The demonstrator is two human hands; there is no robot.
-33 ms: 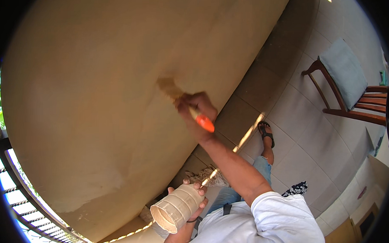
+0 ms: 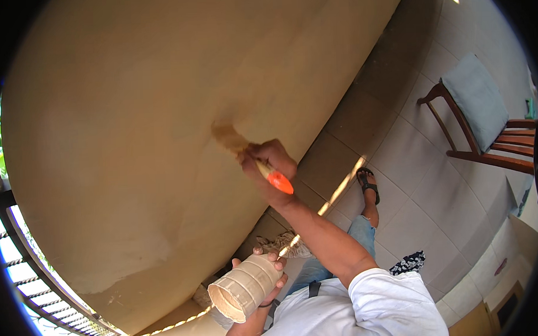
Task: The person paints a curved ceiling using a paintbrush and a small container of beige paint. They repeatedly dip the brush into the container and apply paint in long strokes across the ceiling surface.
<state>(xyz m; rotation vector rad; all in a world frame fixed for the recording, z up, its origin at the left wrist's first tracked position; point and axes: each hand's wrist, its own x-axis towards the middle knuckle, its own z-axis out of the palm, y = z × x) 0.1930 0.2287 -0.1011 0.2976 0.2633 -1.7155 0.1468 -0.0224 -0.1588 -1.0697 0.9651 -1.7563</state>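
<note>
My right hand (image 2: 266,159) is closed round a paintbrush (image 2: 278,180) with an orange-tipped pale handle. Its blurred bristles (image 2: 227,135) are against the beige wall (image 2: 130,84), near the middle of the view, where a slightly darker smudge shows. Lower down, my left hand (image 2: 277,271) grips a beige-smeared, ribbed cylindrical container (image 2: 243,285), tilted with its open end toward the lower left. Its contents cannot be made out.
A wooden chair (image 2: 460,120) with a grey-blue cushion stands on the tiled floor (image 2: 412,210) at right. A crumpled pale cloth (image 2: 271,244) lies by the wall's foot. A dark railing (image 2: 23,259) runs along the left. My sandalled foot (image 2: 367,182) rests on the tiles.
My right hand and the brush have moved a little down the wall, slightly leftward. My left hand and the container look unchanged.
</note>
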